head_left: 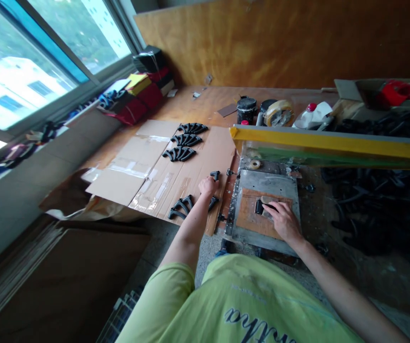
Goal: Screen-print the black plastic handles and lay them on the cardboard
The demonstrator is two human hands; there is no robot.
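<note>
My left hand is closed on a black plastic handle-like part, low over the right side of the flattened cardboard. My right hand grips another black part by its near end. That one rests against a small block on a brown board, which lies on a grey metal plate. Several similar black parts lie in a fan beside my left forearm, which partly hides the group. Three fanned rows of them sit farther back on the cardboard.
A yellow-edged frame extends right above the plate's far side. Behind it stand a black tub, a tape roll and a white bottle. Black parts are heaped at right. Windows are at left.
</note>
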